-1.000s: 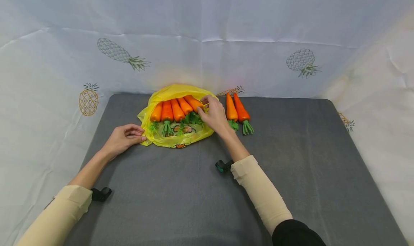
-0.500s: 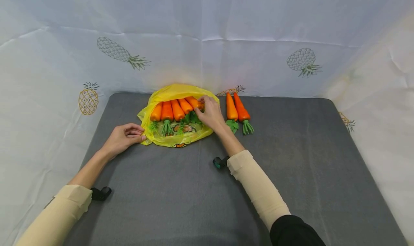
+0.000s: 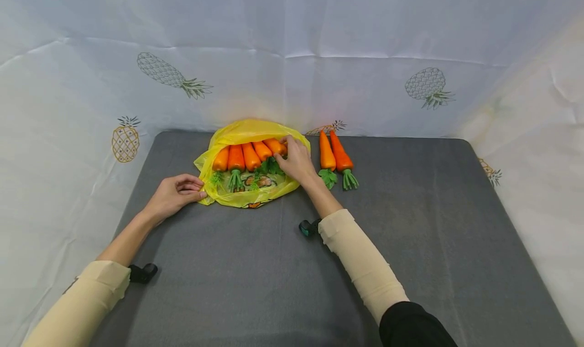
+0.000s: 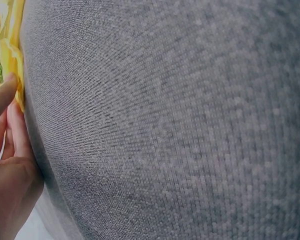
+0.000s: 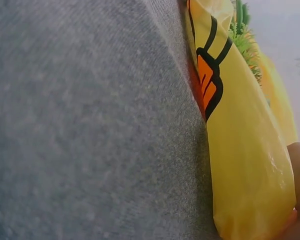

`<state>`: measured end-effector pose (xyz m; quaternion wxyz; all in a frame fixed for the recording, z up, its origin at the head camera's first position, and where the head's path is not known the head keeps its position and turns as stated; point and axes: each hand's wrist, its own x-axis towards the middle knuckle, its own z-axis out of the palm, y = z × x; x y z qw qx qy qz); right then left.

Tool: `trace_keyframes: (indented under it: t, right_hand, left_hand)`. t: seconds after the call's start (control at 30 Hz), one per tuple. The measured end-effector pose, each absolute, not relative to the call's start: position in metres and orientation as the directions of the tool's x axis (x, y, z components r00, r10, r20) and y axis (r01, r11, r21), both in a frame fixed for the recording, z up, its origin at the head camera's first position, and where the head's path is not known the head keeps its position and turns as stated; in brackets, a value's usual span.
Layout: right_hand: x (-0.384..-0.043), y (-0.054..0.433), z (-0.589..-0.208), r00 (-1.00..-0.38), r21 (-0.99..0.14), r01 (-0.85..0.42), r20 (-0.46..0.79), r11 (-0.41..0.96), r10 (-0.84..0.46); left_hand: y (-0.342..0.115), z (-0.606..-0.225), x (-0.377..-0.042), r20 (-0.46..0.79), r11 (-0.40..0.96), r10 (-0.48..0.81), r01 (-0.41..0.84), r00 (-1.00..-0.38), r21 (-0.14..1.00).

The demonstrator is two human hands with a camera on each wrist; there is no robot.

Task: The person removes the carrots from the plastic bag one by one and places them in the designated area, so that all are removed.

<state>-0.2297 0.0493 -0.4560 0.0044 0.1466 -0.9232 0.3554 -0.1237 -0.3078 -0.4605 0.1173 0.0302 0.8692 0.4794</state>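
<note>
A yellow plastic bag (image 3: 248, 128) lies with its mouth facing me, several orange carrots (image 3: 235, 157) side by side inside, their green tops toward the opening. My left hand (image 3: 171, 197) pinches the bag's left edge between thumb and fingers; the left wrist view shows the thumb and fingers (image 4: 21, 132) at the yellow plastic. Inside the right part of the mouth, my right hand (image 3: 297, 159) holds the rightmost carrot (image 3: 272, 145), thumb and fingers bent at its thick end. In the right wrist view the bag's side (image 5: 250, 165) hides most of that hand.
Two more carrots, one lighter (image 3: 326, 151) and one redder (image 3: 341, 154), lie right of the bag near the back edge of the grey table (image 3: 388, 245). Behind stands a white curtain (image 3: 292, 83) printed with pineapples.
My right hand has shifted slightly left, further into the bag's mouth, then stayed nearly still. The leaves of the lighter loose carrot show more fully. My left hand has kept its place.
</note>
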Motion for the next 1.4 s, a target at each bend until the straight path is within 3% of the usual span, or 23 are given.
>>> trace_keyframes:
  t: [0.67,1.4]
  right_hand:
    - [-0.219,0.055,-0.443,-0.965,-0.668,-0.256,0.131,0.699,-0.228]
    - [-0.192,0.076,-0.413,-0.948,-0.659,-0.318,0.203,0.682,-0.245]
  left_hand:
    - [-0.308,-0.462,-0.124,-0.158,0.532,0.174,-0.042,-0.972,0.846]
    - [-0.309,-0.462,-0.122,-0.164,0.521,0.178,-0.048,-0.97,0.852]
